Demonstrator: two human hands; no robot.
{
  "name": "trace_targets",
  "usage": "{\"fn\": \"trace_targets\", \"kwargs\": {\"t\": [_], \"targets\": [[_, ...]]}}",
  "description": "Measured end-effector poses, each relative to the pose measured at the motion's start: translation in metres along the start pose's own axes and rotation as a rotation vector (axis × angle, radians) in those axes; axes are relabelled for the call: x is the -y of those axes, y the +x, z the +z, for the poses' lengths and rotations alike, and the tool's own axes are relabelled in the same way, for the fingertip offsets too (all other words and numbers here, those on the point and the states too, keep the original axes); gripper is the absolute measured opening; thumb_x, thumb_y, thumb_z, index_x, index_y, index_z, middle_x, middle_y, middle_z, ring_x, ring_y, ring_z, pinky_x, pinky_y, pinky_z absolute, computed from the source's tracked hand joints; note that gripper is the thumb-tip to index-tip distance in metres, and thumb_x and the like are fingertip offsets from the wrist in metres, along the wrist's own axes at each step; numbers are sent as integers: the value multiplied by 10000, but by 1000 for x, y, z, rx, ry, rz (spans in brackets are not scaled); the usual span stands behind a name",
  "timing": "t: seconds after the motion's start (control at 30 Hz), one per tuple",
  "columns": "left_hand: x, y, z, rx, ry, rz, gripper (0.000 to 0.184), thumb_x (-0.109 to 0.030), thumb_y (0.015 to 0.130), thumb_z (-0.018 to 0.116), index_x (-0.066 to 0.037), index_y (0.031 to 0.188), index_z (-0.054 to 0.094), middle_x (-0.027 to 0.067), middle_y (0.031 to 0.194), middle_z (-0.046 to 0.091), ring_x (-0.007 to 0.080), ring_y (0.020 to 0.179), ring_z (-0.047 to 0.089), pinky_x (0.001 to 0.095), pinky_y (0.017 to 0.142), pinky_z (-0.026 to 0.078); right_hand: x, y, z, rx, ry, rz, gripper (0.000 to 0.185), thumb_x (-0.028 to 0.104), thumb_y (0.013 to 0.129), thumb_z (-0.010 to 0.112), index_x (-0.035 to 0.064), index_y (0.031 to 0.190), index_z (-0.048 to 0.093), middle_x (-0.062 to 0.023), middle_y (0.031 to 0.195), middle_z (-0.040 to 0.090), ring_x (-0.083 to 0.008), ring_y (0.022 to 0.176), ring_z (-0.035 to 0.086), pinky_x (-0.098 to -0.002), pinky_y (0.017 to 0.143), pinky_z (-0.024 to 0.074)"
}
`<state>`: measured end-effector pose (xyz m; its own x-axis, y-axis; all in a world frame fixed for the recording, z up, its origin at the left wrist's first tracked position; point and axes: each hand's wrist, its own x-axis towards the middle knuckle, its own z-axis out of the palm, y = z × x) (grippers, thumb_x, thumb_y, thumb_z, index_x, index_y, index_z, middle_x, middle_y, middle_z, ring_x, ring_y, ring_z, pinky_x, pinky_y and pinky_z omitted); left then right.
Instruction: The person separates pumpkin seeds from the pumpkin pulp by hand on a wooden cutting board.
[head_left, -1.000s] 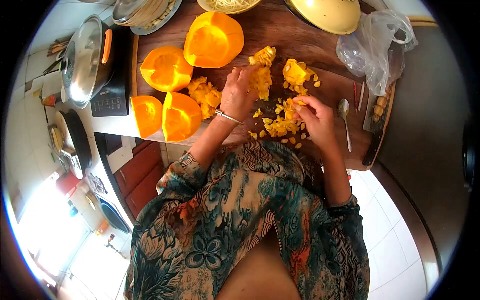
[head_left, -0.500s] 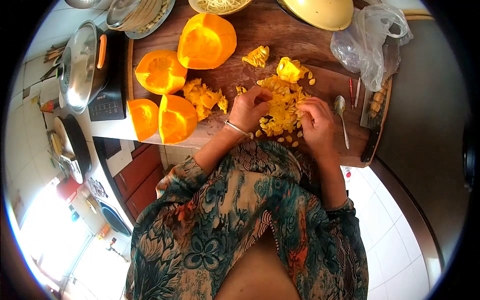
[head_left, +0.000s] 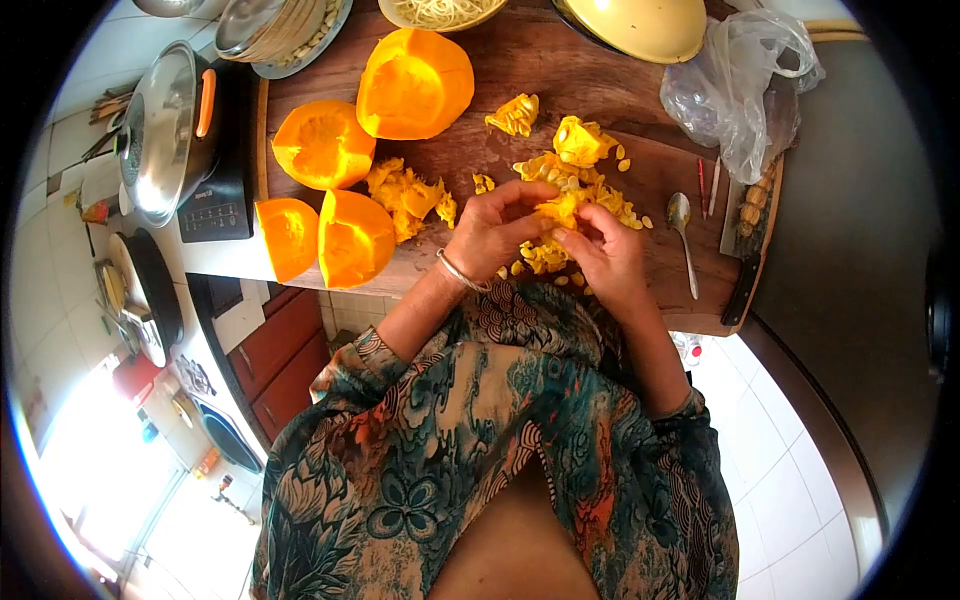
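Observation:
Between my two hands is a clump of stringy pumpkin pulp point(head_left: 562, 208). My left hand point(head_left: 497, 228), with a bangle at the wrist, pinches it from the left. My right hand point(head_left: 608, 258) grips it from the right, thumb and fingertips pressed together. Beneath and around them spreads a pile of pumpkin seeds point(head_left: 545, 257), partly hidden by the fingers. A bigger lump of seedy pulp point(head_left: 583, 142) lies just beyond the pile. Scooped-out strands of pulp point(head_left: 405, 198) rest to the left, beside several hollowed pumpkin pieces point(head_left: 415, 85).
On the right of the wooden board are a spoon point(head_left: 683, 240), a knife point(head_left: 741, 285), two thin sticks and a clear plastic bag point(head_left: 745, 90). A lidded pan point(head_left: 165, 135) stands on the cooktop at left. A noodle bowl point(head_left: 442, 12) and a yellow lid point(head_left: 645, 25) sit at the back.
My hands have come together over the seed pile and lifted a clump of pulp between them. Half a second ago they were apart, picking at the pile's two sides.

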<state>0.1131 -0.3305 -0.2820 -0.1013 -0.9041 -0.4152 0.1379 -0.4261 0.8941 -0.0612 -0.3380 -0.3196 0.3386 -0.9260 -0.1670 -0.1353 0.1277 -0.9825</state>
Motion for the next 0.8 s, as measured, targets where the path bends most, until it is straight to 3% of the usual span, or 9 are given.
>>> {"fn": "trace_targets", "kwargs": {"t": [0.2, 0.3, 0.4, 0.5, 0.67, 0.8], "targets": [[-1, -1, 0, 52, -96, -123, 243, -37, 856, 592, -37, 1097, 564, 0, 777, 579, 42, 580, 502, 174, 474, 359, 8, 1, -3, 45, -30, 38, 275, 148, 788, 692, -15, 975, 573, -126, 821, 640, -174, 722, 613, -293, 641, 485], [-4, -1, 3, 40, -58, -127, 234, -50, 862, 589, -47, 1095, 566, -11, 760, 567, 38, 554, 487, 176, 454, 345, 12, 3, -5, 14, -182, -105, 268, 139, 793, 683, -10, 989, 579, -127, 858, 635, -197, 746, 618, -298, 663, 487], [3, -1, 0, 30, -22, -86, 225, -68, 867, 588, -51, 1091, 567, -21, 736, 554, 35, 536, 473, 177, 447, 342, 28, 10, -4, -151, -48, -241, 249, 104, 793, 667, -1, 1003, 585, -124, 884, 625, -219, 769, 617, -299, 687, 487], [4, 0, 2, 67, 44, -25, 217, -71, 870, 580, -47, 1086, 569, -26, 710, 542, 30, 525, 460, 175, 444, 340, 33, 15, -12, -25, -105, -384, 236, 58, 782, 651, 7, 1005, 590, -116, 893, 618, -215, 787, 615, -297, 702, 486], [8, 0, 0, 24, 227, 111, 208, -56, 867, 567, -40, 1074, 573, -35, 690, 533, 20, 517, 444, 168, 440, 331, 29, 14, -13, -22, -134, -285, 181, 2, 769, 625, 3, 946, 586, -106, 867, 608, -203, 749, 607, -299, 678, 483], [-2, -2, 1, 39, 126, -6, 247, -62, 863, 573, -32, 1108, 567, -36, 711, 541, 14, 524, 439, 169, 439, 325, 30, 11, -9, -44, -80, -235, 146, -4, 769, 614, 1, 910, 578, -109, 853, 597, -212, 739, 600, -305, 661, 477]]}}
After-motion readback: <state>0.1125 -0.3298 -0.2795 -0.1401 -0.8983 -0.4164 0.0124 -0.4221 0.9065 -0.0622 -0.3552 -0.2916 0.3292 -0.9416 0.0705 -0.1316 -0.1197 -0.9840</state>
